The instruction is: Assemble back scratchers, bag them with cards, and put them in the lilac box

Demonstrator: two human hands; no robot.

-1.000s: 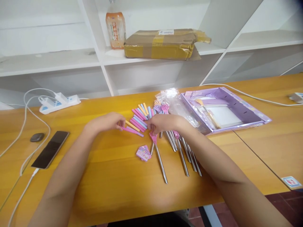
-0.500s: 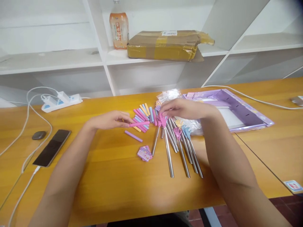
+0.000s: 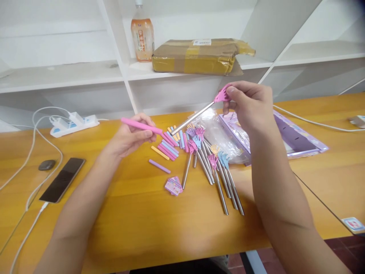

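Observation:
My left hand (image 3: 135,135) is closed around a pink tube (image 3: 142,125), a sleeve-like handle, raised above the table. In my right hand (image 3: 246,102) is a back scratcher (image 3: 195,117), gripped by its pink hand-shaped head. Its metal rod slants down to the left, the tip close to the tube's right end; whether they touch I cannot tell. Beneath lie several loose tubes (image 3: 171,148) in pink, blue and orange, with a purple tube (image 3: 159,166) apart from them. More back scratchers (image 3: 221,182) with pink, blue, purple and orange heads lie to the right.
Small printed cards (image 3: 173,185) lie at mid-table. Clear plastic bags (image 3: 225,139) rest against a purple box (image 3: 302,139). At left are a phone (image 3: 62,179), a mouse (image 3: 47,164), a power strip (image 3: 74,125) and cables. A bottle (image 3: 142,40) and taped carton (image 3: 196,57) stand on the shelf.
My right hand has lifted the pink-headed back scratcher off the table, turning its rod leftward. My left hand has raised the pink tube and moved it left and up.

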